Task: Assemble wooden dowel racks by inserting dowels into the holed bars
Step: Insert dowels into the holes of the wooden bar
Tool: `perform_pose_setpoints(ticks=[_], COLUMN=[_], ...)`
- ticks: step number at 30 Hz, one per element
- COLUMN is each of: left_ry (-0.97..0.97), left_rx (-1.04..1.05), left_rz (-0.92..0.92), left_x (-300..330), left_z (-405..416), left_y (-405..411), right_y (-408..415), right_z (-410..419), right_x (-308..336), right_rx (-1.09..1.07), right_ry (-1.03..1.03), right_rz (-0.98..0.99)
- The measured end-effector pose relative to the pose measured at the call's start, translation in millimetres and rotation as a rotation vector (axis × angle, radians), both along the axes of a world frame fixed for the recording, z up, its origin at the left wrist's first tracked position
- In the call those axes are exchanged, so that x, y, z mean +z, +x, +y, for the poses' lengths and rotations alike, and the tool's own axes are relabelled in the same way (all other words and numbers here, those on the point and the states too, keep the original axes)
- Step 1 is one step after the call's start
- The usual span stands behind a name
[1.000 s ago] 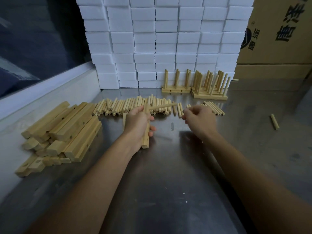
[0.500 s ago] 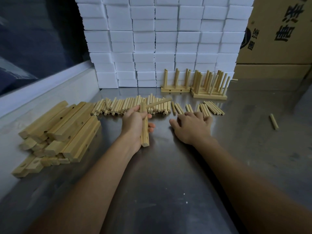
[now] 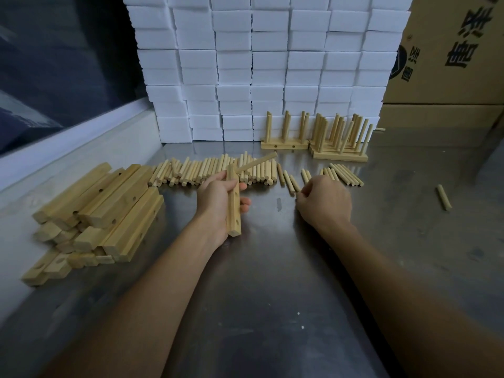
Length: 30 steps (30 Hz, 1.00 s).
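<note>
In the left hand (image 3: 218, 203), fingers wrapped round it, a holed bar (image 3: 233, 203) stands on end above the steel table (image 3: 272, 296), one dowel (image 3: 256, 163) already seated near its top and slanting away to the right. At least one open hole shows near the bar's lower end, below the grip. I read this as mid-fill: one peg in, more to go.

Right of that grip, the right hand (image 3: 324, 200) is down among the loose dowels (image 3: 291, 182), fingers curled in. It looks to be pinching one, but I cannot tell for certain; the knuckles hide the fingertips.

Next move, as I judge it: lift a single dowel clear, bring it across to the bar, line its end with the next empty hole, push straight in. The bar must be held firm against the push.

Beyond the grip, the main row of dowels (image 3: 212, 171). Left of it, a heap of spare bars (image 3: 103, 208). Farther back, finished racks (image 3: 313, 137) against white foam blocks (image 3: 259, 64). A stray dowel (image 3: 444, 197) lies well right. The seated dowel's slant may crowd the neighbouring hole.
</note>
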<state>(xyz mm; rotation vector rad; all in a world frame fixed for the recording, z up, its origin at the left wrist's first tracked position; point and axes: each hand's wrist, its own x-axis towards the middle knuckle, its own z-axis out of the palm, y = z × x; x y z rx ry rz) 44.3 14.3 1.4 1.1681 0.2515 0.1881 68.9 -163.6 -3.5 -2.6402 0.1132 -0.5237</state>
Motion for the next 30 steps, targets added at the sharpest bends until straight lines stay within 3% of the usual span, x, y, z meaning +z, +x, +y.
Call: perform_pose_setpoints(ticks=[5,11,16,20,26,30], left_ry=[-0.033,-0.085,-0.097,-0.082,-0.082,-0.103], left_rx=[-0.022,-0.045,-0.043,-0.039,-0.039,-0.051], left_rz=[-0.006,-0.010,-0.002,-0.002,-0.003,-0.009], left_x=[2,2,2,2,1,3], left_z=[-1,-2,-2,-3,-2,-3], left_y=[-2,-3,-3,-3,-3,-5], right_y=[0,0,-3,-4,-9,-11], right_z=[0,0,0,7,9,9], right_x=[1,1,-2,-1,3,6], right_rx=[-0.003,0.006,0.008,0.112,0.114,0.143], right_ry=[-0.050,-0.103,0.046,-0.050,0.040,-0.005], right_rz=[0.123,0.137,0.017,0.119,0.156,0.183])
